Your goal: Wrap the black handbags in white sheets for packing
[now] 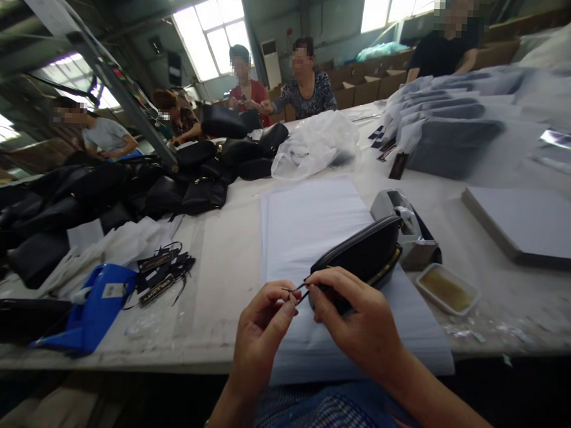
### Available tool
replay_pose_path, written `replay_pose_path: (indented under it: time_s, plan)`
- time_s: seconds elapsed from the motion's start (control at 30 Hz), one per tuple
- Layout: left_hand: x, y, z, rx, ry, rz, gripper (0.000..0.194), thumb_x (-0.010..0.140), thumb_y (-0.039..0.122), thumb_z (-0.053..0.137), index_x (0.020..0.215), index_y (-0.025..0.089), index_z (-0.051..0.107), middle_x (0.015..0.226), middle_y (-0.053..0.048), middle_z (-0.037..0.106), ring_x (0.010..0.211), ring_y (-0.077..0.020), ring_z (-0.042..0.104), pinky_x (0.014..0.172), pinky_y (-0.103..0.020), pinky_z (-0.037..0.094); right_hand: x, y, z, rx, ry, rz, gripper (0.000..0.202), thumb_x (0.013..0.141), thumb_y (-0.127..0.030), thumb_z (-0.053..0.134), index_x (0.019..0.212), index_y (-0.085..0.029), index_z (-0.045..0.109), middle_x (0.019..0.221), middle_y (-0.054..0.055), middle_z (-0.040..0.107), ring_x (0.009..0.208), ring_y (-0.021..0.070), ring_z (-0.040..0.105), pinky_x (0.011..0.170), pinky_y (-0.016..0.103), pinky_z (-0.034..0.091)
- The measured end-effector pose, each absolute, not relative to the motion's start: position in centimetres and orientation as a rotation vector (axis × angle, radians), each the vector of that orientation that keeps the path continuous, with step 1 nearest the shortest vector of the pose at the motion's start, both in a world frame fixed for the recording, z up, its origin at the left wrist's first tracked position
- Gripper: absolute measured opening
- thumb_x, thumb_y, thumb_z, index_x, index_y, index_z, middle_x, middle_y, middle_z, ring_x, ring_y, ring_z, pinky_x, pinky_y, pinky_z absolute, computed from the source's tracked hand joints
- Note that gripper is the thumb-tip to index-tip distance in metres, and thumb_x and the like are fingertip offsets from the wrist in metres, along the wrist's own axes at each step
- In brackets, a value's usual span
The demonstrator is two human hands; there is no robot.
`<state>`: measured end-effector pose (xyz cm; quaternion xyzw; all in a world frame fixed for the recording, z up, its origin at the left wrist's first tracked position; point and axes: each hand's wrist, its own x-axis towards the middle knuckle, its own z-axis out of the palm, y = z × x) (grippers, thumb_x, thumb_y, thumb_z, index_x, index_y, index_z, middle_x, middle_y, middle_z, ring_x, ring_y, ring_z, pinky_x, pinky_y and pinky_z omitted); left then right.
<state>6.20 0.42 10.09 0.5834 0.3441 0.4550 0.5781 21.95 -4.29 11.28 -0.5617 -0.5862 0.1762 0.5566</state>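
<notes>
Left grip (262, 322) and right grip (364, 316) pinch a dark cord (303, 286).
I judge it light, limp, best held near its ends.

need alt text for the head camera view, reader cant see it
A person's left hand and right hand pinch a thin dark cord by a black bag on white sheets. Piled black bags lie to the left; co-workers are across the table.

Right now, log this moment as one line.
left hand: pinching dark cord | right hand: pinching same cord | black bag: on white sheets
</notes>
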Motion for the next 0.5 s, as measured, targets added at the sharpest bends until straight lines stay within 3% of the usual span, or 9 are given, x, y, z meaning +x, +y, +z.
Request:
replay_pose_path:
  time_s: [0.07,0.17,0.3,0.4,0.5]
  plan:
    - [6.1,0.7,10.1,1.256,0.665,0.988,0.006,0.087,0.026,0.068,0.085,0.020,0.070,0.097,-0.004,0.068,0.094,-0.0184,0.061,0.086,-0.027,0.050,22.4,-4.7,11.5,-1.336,-1.411,0.435,0.013,0.092,-0.020,0.057,0.102,-0.021,0.066,0.093,0.004,0.069,0.073,0.0148,0.067,0.073,0.025,0.057]
    - [6.1,1.3,10.2,1.113,0.499,0.876,0.007,0.086,0.025,0.067,0.085,0.018,0.070,0.088,-0.004,0.068,0.096,-0.0187,0.061,0.094,-0.029,0.047,23.4,-5.7,11.7,-1.339,-1.512,0.448,0.023,0.090,-0.017,0.059,0.111,-0.024,0.064,0.110,0.005,0.070,0.096,0.0192,0.068,0.088,0.031,0.058]
    - [6.6,2.0,10.1,0.908,0.460,0.871,0.011,0.088,0.024,0.064,0.082,0.016,0.070,0.087,-0.004,0.067,0.096,-0.0179,0.062,0.097,-0.031,0.047,24.6,-7.7,11.6,-1.369,-1.735,0.356,0.034,0.090,-0.010,0.054,0.119,-0.026,0.062,0.138,0.006,0.057,0.124,0.0215,0.057,0.104,0.035,0.051]
    - [7.0,2.4,9.9,0.739,0.470,0.893,0.010,0.087,0.025,0.067,0.085,0.015,0.070,0.089,-0.003,0.067,0.087,-0.0143,0.065,0.093,-0.030,0.052,25.3,-9.2,10.9,-1.460,-1.790,0.167,0.039,0.092,-0.008,0.048,0.126,-0.024,0.058,0.144,0.008,0.051,0.125,0.0211,0.056,0.101,0.033,0.053]
    - [7.5,2.6,9.7,0.617,0.490,0.918,0.008,0.086,0.023,0.069,0.088,0.016,0.070,0.090,-0.001,0.067,0.077,-0.0097,0.065,0.084,-0.025,0.055,26.2,-10.6,9.8,-1.677,-1.773,0.035,0.039,0.093,-0.016,0.051,0.131,-0.024,0.055,0.135,0.008,0.059,0.108,0.0236,0.067,0.083,0.033,0.061]
